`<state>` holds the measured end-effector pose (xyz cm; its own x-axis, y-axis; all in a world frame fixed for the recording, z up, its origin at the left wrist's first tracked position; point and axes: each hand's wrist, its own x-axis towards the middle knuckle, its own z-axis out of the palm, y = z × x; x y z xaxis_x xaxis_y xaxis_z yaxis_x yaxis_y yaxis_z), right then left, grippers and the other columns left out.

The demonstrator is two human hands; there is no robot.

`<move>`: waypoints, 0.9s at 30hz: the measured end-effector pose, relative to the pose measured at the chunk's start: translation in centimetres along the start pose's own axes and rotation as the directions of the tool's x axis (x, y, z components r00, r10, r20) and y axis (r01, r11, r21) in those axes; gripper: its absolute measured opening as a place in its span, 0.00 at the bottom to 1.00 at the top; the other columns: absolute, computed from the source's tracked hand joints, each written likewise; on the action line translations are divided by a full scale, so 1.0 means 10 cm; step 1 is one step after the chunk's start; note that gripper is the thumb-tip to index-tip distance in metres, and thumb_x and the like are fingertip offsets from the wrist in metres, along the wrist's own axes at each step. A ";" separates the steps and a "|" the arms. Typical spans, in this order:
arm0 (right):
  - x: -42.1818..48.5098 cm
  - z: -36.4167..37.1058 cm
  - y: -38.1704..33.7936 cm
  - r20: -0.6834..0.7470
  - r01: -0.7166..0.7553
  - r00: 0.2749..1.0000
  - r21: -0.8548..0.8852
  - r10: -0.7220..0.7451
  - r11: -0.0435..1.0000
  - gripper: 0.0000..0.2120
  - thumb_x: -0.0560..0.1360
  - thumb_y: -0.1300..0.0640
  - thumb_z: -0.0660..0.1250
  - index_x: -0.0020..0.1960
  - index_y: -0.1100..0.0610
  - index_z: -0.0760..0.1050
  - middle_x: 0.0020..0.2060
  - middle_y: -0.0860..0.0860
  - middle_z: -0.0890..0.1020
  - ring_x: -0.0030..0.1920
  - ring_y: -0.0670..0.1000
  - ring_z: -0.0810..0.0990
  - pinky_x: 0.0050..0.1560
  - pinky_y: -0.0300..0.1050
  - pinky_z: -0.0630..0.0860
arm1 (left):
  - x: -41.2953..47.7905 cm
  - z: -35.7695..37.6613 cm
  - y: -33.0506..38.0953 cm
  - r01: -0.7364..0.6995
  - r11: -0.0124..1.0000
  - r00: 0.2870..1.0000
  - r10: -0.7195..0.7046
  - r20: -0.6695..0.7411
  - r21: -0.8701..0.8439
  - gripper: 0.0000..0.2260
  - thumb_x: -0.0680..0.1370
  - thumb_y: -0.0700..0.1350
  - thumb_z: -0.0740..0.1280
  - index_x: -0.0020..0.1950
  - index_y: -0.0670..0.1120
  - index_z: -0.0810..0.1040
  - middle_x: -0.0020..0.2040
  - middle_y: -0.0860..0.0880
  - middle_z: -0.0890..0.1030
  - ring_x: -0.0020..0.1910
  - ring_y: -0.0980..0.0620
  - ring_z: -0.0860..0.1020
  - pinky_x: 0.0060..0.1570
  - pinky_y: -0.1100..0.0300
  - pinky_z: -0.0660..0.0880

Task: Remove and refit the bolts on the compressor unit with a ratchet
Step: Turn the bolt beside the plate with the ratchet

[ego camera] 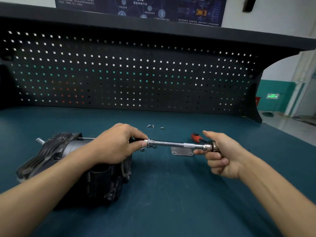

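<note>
Seen from a head camera, two bare hands hold a ratchet (171, 144) level above a teal bench (171, 194). The left hand (116, 144) pinches the socket (151, 142) at the tip of the long bar between thumb and fingertips, which suggests it is being seated or adjusted before use. The right hand (220, 158) curls around the ratchet head to steady the tool, and the red handle pokes out behind the thumb. The compressor (68, 161), dark and finned, sits at the left, partly under the left forearm and apart from the tool. Three loose bolts (151, 126) rest farther back, out of the way. A small metal plate (182, 152) lies beneath the bar. Tiny dark pieces below the socket may be washers, though they are too blurred to tell. A pegboard (136, 74) backs the bench.
</note>
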<state>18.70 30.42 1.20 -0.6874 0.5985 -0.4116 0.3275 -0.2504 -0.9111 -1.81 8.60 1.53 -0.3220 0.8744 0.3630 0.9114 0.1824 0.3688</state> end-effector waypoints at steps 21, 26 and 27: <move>0.03 0.00 0.05 -0.101 0.669 0.693 -0.279 -0.714 0.689 0.14 0.72 0.46 0.75 0.33 0.52 0.77 0.24 0.49 0.71 0.24 0.48 0.68 0.23 0.36 0.65 | -0.01 0.01 0.01 0.024 1.000 1.000 -0.024 0.012 -0.010 0.04 0.79 0.54 0.68 0.45 0.62 0.80 0.34 0.67 0.78 0.34 0.64 0.74 0.38 0.59 0.69; 0.03 -0.03 0.09 -0.007 0.753 0.578 -0.379 -0.816 0.538 0.19 0.66 0.45 0.74 0.36 0.61 0.79 0.23 0.46 0.71 0.25 0.45 0.68 0.28 0.35 0.66 | 0.00 -0.01 0.01 0.038 0.999 0.996 -0.037 0.075 -0.001 0.06 0.81 0.58 0.63 0.48 0.62 0.79 0.37 0.68 0.79 0.36 0.61 0.75 0.44 0.53 0.75; 0.03 -0.04 0.09 0.006 0.767 0.552 -0.396 -0.834 0.504 0.18 0.67 0.45 0.74 0.36 0.61 0.80 0.23 0.45 0.72 0.26 0.44 0.68 0.30 0.34 0.66 | 0.00 -0.01 0.01 0.033 0.999 0.996 -0.033 0.084 0.004 0.06 0.81 0.58 0.62 0.48 0.63 0.78 0.37 0.68 0.79 0.36 0.62 0.75 0.44 0.53 0.75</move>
<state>19.01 30.66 0.26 -0.6564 0.5341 0.5328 -0.1059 0.6340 -0.7660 -1.71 8.55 1.67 -0.3292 0.9025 0.2777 0.9014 0.2127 0.3770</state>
